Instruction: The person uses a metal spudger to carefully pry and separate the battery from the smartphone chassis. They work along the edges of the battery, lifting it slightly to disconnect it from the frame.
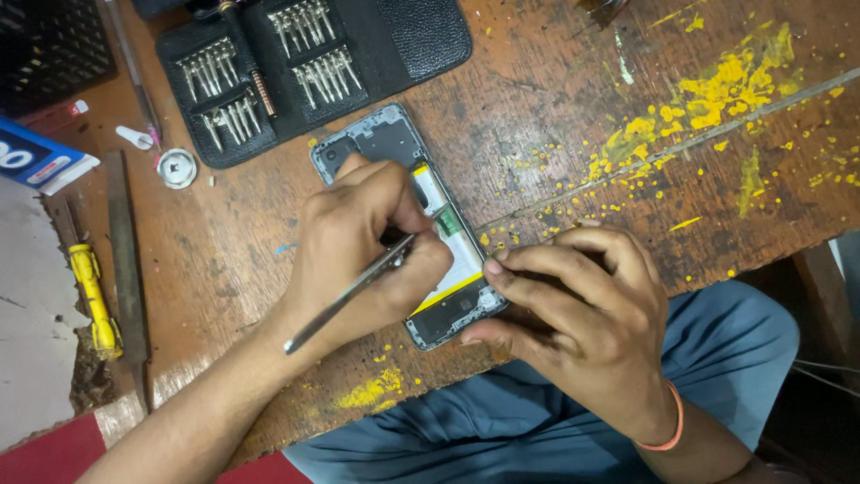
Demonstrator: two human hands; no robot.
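The left hand [358,235] is pinching a pair of metal tweezers [349,292], their tips working down into the opened smartphone [394,148] just under its knuckles, beside the white battery [461,262]. The right hand [573,314] is bracing the phone's lower right edge, fingers curled and thumb pressed against the frame. The phone is lying back-open on the worn wooden table [555,116], between both hands. To do this well, the tweezers should probably be kept shallow and steady, lifting gently rather than prying, while the bracing hand is stopping the frame from sliding. A screwdriver bit case [394,45] is lying open beyond the left hand.
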